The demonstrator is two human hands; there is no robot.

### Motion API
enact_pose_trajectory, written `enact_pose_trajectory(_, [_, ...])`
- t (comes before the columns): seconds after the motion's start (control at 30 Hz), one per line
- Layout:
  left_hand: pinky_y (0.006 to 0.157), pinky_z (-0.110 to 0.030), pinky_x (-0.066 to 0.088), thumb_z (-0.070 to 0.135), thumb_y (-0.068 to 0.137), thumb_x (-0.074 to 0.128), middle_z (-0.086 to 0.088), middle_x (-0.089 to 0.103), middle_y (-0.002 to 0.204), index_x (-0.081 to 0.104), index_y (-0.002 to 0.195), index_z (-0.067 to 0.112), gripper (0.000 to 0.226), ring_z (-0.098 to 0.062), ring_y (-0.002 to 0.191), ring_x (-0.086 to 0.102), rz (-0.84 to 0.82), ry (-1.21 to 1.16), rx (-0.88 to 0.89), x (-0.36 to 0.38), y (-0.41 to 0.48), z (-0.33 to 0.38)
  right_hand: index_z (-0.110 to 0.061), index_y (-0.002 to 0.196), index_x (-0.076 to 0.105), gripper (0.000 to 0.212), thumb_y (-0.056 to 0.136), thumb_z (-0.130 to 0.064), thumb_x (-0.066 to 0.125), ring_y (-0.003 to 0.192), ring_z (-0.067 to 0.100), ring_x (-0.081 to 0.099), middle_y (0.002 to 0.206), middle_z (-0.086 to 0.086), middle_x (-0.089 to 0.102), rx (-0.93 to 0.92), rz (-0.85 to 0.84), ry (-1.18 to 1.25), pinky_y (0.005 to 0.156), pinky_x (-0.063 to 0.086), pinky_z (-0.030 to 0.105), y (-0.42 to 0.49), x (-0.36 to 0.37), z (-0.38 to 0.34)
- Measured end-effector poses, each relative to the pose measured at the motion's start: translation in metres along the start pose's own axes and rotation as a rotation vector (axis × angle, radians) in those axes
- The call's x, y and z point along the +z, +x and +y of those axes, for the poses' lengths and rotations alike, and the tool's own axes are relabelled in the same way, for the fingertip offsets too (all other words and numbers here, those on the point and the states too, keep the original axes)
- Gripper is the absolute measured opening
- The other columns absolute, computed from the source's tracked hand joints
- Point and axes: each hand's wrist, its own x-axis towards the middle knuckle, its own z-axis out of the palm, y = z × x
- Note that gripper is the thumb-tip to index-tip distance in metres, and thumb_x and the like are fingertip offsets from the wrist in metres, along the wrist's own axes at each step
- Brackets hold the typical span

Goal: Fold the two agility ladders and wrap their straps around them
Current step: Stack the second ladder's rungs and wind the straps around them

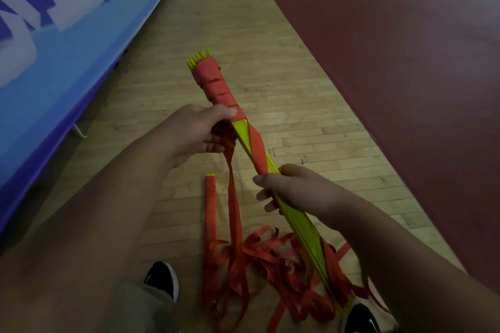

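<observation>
A bundle of yellow-green ladder rungs (295, 220) slants from upper left to lower right in front of me. Red strap (213, 84) is wound tightly round its far end, and one loose turn crosses its middle. My left hand (197, 134) grips the strap where it leaves the wound part. My right hand (286, 186) holds the bundle lower down. A loose length of strap (234, 205) hangs from my left hand to a tangled red pile (267, 270) on the floor. A second ladder (210, 197), fully wrapped in red, lies on the floor under my hands.
The floor is pale wood (216, 21) with a dark red court area (392, 62) to the right. A blue banner wall (67, 35) runs along the left. My black shoes (162, 278) stand beside the strap pile.
</observation>
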Motion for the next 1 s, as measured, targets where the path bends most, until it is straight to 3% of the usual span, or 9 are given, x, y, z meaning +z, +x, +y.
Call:
enact_pose_trajectory(0.23, [0.082, -0.036, 0.063, 0.027, 0.108, 0.062, -0.018, 0.081, 0.117, 0.078, 0.116, 0.005, 0.028, -0.030, 0.102, 0.079, -0.135, -0.100, 0.092, -0.011, -0.006, 0.004, -0.015, 0.123, 0.078, 0.027, 0.106, -0.035, 0.069, 0.109, 0.022, 0.081, 0.117, 0.000, 0.084, -0.111, -0.137, 0.053, 0.106, 0.060, 0.046, -0.012, -0.020, -0.005])
enact_pose_trajectory(0.43, [0.094, -0.043, 0.065, 0.037, 0.109, 0.062, -0.023, 0.079, 0.121, 0.077, 0.123, 0.000, 0.042, -0.041, 0.117, 0.075, -0.147, 0.009, 0.116, -0.016, -0.003, 0.002, -0.012, 0.120, 0.079, 0.027, 0.104, -0.034, 0.074, 0.106, 0.026, 0.081, 0.114, 0.007, 0.083, -0.179, -0.100, 0.066, 0.106, 0.061, 0.053, -0.007, -0.018, 0.001])
enact_pose_trajectory(0.57, [0.088, -0.044, 0.066, 0.041, 0.111, 0.057, -0.013, 0.083, 0.103, 0.081, 0.109, 0.012, 0.037, -0.032, 0.097, 0.079, -0.128, 0.184, 0.123, -0.019, -0.001, -0.007, -0.014, 0.112, 0.081, 0.028, 0.101, -0.039, 0.078, 0.102, 0.031, 0.081, 0.107, 0.009, 0.084, -0.178, -0.040, 0.012, 0.103, 0.061, 0.056, -0.004, -0.019, 0.008])
enact_pose_trajectory(0.63, [0.083, -0.043, 0.065, 0.038, 0.114, 0.054, -0.009, 0.080, 0.094, 0.080, 0.105, 0.013, 0.036, -0.025, 0.088, 0.077, -0.119, 0.220, 0.119, -0.019, 0.000, -0.012, -0.016, 0.104, 0.081, 0.032, 0.095, -0.046, 0.082, 0.097, 0.035, 0.080, 0.103, 0.016, 0.081, -0.178, 0.005, -0.032, 0.093, 0.062, 0.052, 0.000, -0.018, 0.011])
enact_pose_trajectory(0.7, [0.078, -0.039, 0.064, 0.036, 0.114, 0.053, -0.011, 0.078, 0.095, 0.078, 0.107, 0.011, 0.035, -0.022, 0.086, 0.077, -0.117, 0.211, 0.110, -0.019, 0.000, -0.015, -0.015, 0.099, 0.079, 0.034, 0.091, -0.048, 0.085, 0.079, 0.029, 0.075, 0.100, 0.021, 0.078, -0.179, 0.043, -0.053, 0.078, 0.056, 0.044, 0.003, -0.016, 0.014])
enact_pose_trajectory(0.83, [0.074, -0.034, 0.065, 0.039, 0.110, 0.061, -0.011, 0.078, 0.098, 0.077, 0.115, 0.006, 0.037, -0.020, 0.083, 0.076, -0.130, 0.107, 0.093, -0.014, -0.002, -0.014, -0.017, 0.086, 0.074, 0.028, 0.093, -0.040, 0.087, 0.060, 0.011, 0.059, 0.068, 0.000, 0.063, -0.183, 0.057, -0.061, 0.066, 0.046, 0.033, 0.006, -0.014, 0.016])
enact_pose_trajectory(0.93, [0.068, -0.033, 0.064, 0.047, 0.093, 0.073, -0.009, 0.078, 0.091, 0.077, 0.109, 0.005, 0.045, -0.017, 0.075, 0.075, -0.072, 0.084, 0.135, -0.009, -0.001, -0.013, -0.014, 0.091, 0.074, 0.028, 0.093, -0.038, 0.088, 0.061, 0.011, 0.059, 0.069, -0.005, 0.060, -0.200, 0.050, -0.050, 0.066, 0.047, 0.033, 0.008, -0.011, 0.015])
enact_pose_trajectory(1.0, [0.067, -0.032, 0.061, 0.045, 0.094, 0.075, -0.008, 0.079, 0.089, 0.078, 0.105, 0.006, 0.041, -0.016, 0.073, 0.074, -0.028, 0.073, 0.149, -0.010, 0.001, -0.013, -0.018, 0.091, 0.075, 0.022, 0.094, -0.037, 0.087, 0.061, 0.007, 0.061, 0.068, -0.009, 0.062, -0.213, 0.047, -0.051, 0.064, 0.048, 0.031, 0.007, -0.009, 0.012])
